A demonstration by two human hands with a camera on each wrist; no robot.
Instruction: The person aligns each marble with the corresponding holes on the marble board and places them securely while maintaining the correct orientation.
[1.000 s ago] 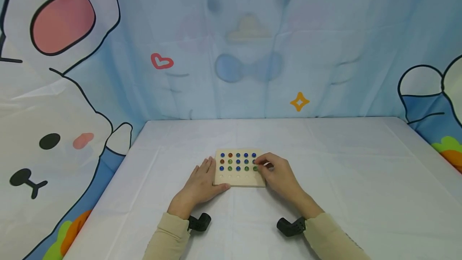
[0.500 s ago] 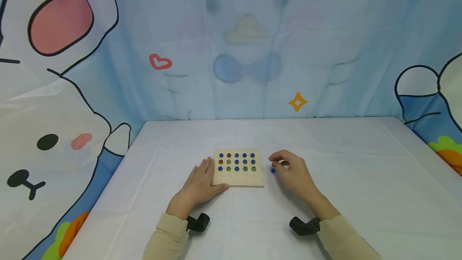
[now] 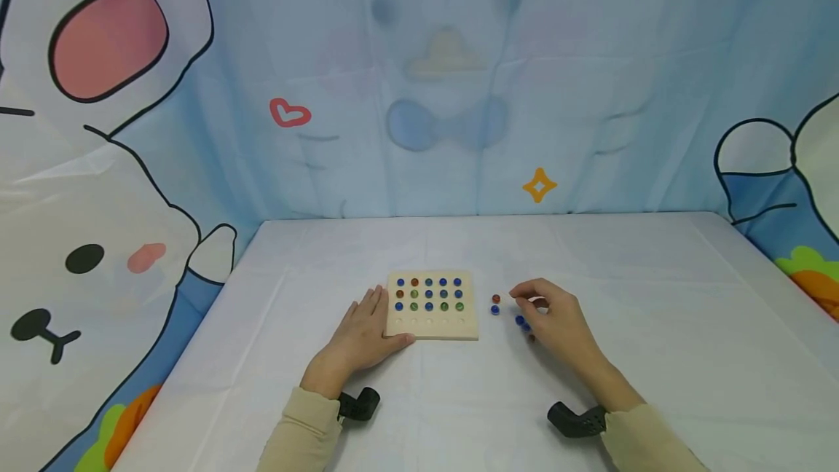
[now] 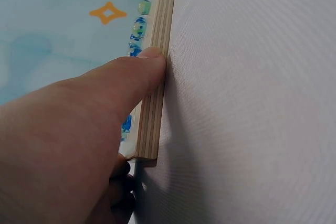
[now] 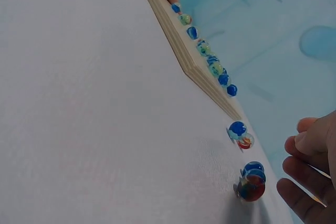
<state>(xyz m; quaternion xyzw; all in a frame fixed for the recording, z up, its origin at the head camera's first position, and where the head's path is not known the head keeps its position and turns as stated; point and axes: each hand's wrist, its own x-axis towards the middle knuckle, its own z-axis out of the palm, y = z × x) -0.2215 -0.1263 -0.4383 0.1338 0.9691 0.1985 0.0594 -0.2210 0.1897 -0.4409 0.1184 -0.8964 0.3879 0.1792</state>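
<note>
Glass marbles, blue, green and reddish, fill three rows of a pale wooden board; its front row of hollows holds none. My left hand lies with straight fingers along the board's left side, and its thumb presses on the front edge. To the right of the board, a red marble and a blue marble rest on the table. My right hand hovers over further loose marbles, fingers loosely bent, with nothing visible between thumb and forefinger. That hand partly hides these marbles in the head view.
A white cloth covers the table. Behind it hangs a blue curtain printed with cartoon figures. Black wrist cameras sit on both wrists, the right one low over the cloth.
My right hand has moved right, from the board's right side to the loose marbles, uncovering the red and blue ones beside the board. The left hand keeps its place on the board.
</note>
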